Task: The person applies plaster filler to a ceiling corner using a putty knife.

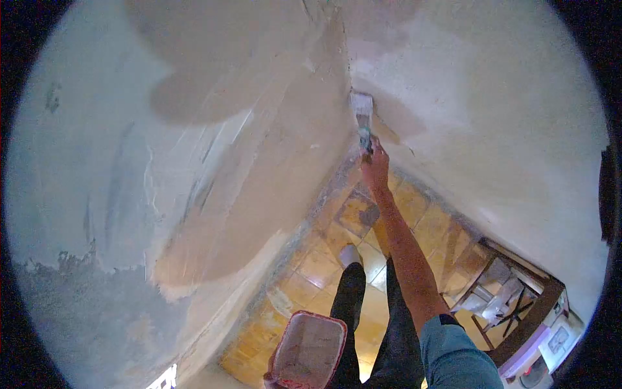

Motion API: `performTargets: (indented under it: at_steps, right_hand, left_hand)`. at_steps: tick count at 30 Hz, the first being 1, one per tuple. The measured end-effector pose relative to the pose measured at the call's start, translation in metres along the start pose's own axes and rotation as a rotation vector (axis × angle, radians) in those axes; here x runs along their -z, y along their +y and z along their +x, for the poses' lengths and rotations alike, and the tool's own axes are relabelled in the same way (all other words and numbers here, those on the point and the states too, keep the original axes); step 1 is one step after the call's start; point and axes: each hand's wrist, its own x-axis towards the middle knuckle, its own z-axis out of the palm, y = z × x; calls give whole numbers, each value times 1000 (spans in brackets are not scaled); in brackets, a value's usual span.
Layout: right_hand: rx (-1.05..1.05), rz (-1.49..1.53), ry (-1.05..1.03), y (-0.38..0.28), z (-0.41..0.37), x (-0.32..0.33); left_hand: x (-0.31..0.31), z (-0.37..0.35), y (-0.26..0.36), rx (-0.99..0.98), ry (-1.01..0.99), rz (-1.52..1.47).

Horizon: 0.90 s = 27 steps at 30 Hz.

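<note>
My right hand (374, 165) is stretched out ahead, its fingers closed round the handle of a putty knife (364, 110). The wide pale blade points up and lies at the corner where the two walls meet, against or very near the right wall (492, 110). Low in the view, my left hand (269, 380) grips the side of a plastic bucket (310, 347) with a red rim; only part of that hand shows. Whitish smears coat the bucket's inside. Damp-looking brownish patches and streaks of filler cover the left wall (259, 162).
Yellow-brown tiles (317, 267) make up the floor, with a dark stain near the corner. Against the right wall stands a brown wooden table or frame (538, 311) with things inside it. Papers (558, 343) lie at the lower right. My legs are close to the bucket.
</note>
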Motion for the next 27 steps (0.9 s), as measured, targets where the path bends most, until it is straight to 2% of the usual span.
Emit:
performTargets:
  at_steps: [1, 2, 5, 7, 8, 9, 10, 11, 12, 14, 15, 16, 18, 19, 21, 23, 24, 27]
  right_hand:
    - [-1, 20, -20, 5, -14, 9]
    - [-2, 40, -41, 9, -30, 21]
    - [-79, -77, -255, 4, -88, 73]
    - [227, -395, -163, -20, -121, 117]
    - [131, -303, -153, -39, -138, 127]
    - [37, -210, -134, -58, -155, 137]
    - [-442, 310, -224, -102, -155, 161]
    - [-494, 439, -269, -149, -147, 187]
    - [-555, 568, -321, -191, -143, 214]
    - [-672, 637, -432, -244, -137, 258]
    - [-738, 668, -488, -261, -137, 277]
    - [-689, 625, -547, -283, -135, 296]
    - [-612, 604, -692, -349, -114, 338]
    - [-577, 625, -781, -380, -98, 353]
    - [-661, 863, -899, -398, -95, 381]
    - [-841, 1194, -1030, -411, -70, 400]
    - [-869, 1223, -1050, -428, -67, 408]
    - [-1144, 1416, -1037, -469, -52, 428]
  left_hand:
    - [54, 2, -8, 47, -211, -124]
    - [80, 0, -14, 94, -424, -248]
    - [6, -21, -24, 34, -9, 77]
    - [-36, -22, -26, -11, -51, 180]
    - [-44, -12, -14, -31, -72, 214]
    - [-86, -6, -9, -57, 44, 266]
    - [-137, 0, -1, -83, 161, 312]
    - [-179, 10, 10, -104, 279, 355]
    - [-206, 10, 21, -134, 205, 367]
    - [-243, -3, 32, -198, 78, 377]
    - [-240, 0, 26, -230, 59, 239]
    - [-237, 2, 19, -269, 38, 97]
    - [-280, -9, 38, -379, -69, 221]
    - [-293, -16, 42, -399, -91, 146]
    - [-317, -43, 48, -414, -70, 84]
    - [-366, -56, 60, -457, -16, 113]
    - [-374, -66, 65, -496, -38, 128]
    - [-395, -95, 68, -595, -77, 154]
